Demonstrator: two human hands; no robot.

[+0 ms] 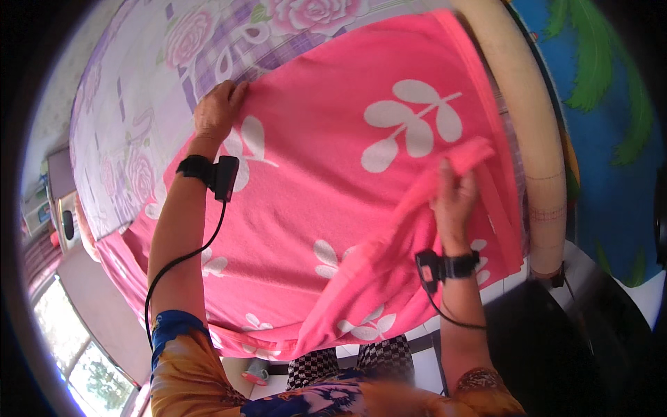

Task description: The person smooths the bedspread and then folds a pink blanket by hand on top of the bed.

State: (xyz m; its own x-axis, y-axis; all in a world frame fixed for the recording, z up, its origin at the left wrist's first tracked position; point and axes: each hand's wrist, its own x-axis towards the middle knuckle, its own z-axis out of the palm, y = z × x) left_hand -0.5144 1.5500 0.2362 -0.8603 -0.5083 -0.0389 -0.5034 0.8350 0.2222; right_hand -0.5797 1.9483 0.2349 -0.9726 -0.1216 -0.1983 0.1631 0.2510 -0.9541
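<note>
A pink fleece blanket with white leaf prints lies spread before me over a bed, its near edge hanging towards my legs. My left hand is at the blanket's far left edge, fingers curled on the cloth; the fingertips are partly hidden. On the right, my right hand grips a raised, bunched edge of the same blanket, which is turned back over its own surface. From that hand a loose fold runs diagonally down to the near edge. Each wrist wears a black strapped device with a cable.
Beyond the blanket lies a purple and white floral bedsheet. A beige rolled mat runs along the bed's right side, beside a blue cloth with green leaves. A dark piece of furniture stands lower right. A grey slipper is on the floor.
</note>
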